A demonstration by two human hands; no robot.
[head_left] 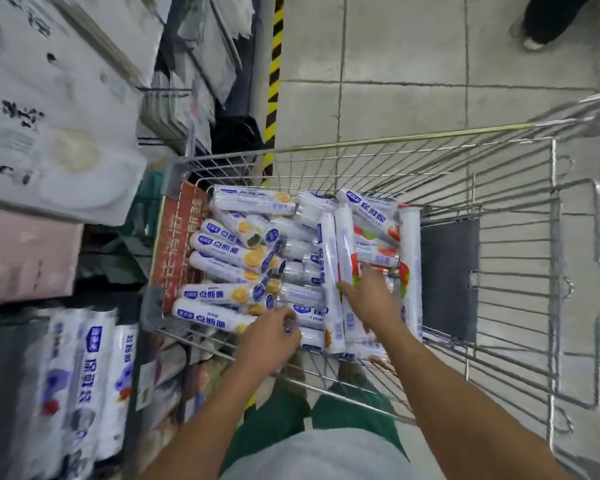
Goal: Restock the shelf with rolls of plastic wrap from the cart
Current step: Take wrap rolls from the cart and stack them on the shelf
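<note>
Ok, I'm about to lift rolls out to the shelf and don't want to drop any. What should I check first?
1. Left hand grip: fingers curl round the end of a short roll. Ok.
2. Right hand grip: fingers lie spread over the long rolls, not closed round one. Not ok.
3. Picked roll free of the pile: the long rolls lie across others nearby. Cannot tell.
4. Room on the shelf: the shelved rolls are blurred and any gap is unclear. Cannot tell.
5. Cart close beside the shelf. Ok.
</note>
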